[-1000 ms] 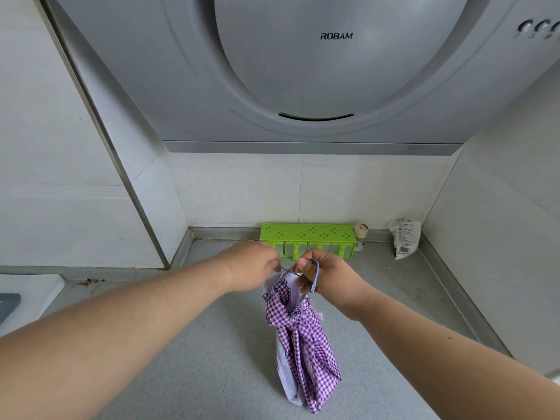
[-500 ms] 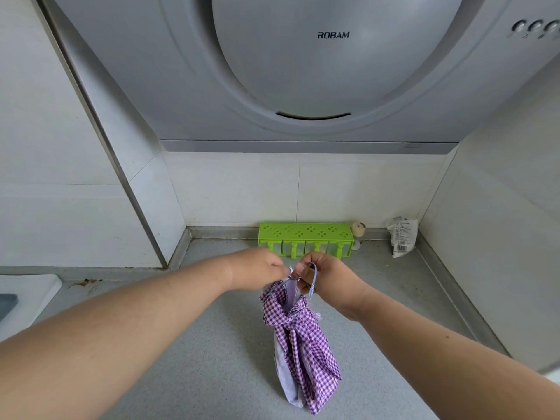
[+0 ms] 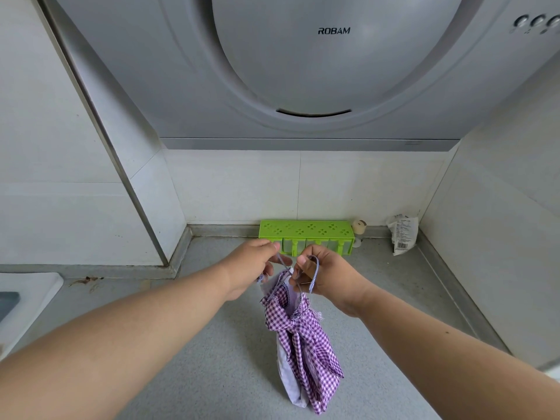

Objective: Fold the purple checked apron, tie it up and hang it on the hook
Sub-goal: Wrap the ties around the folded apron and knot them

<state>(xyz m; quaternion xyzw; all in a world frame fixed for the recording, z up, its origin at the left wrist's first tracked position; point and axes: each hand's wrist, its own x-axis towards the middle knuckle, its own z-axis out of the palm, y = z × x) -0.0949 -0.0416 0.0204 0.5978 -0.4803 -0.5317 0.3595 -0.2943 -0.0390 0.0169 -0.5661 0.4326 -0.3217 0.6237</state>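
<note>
The left hand (image 3: 251, 265) and the right hand (image 3: 327, 275) each pinched the thin string (image 3: 315, 272) of the purple checked apron (image 3: 303, 344) — the tied-up bundle hung at 6 o'clock below them, over the grey counter (image 3: 212, 374).

A grey speckled countertop (image 3: 212, 359) set in a tiled corner, bearing against its back edge a green perforated rack (image 3: 306, 233), a small pale roll-like object (image 3: 360, 228) just beside the rack's right end, and a crumpled white packet (image 3: 403, 236) farther right.
</note>
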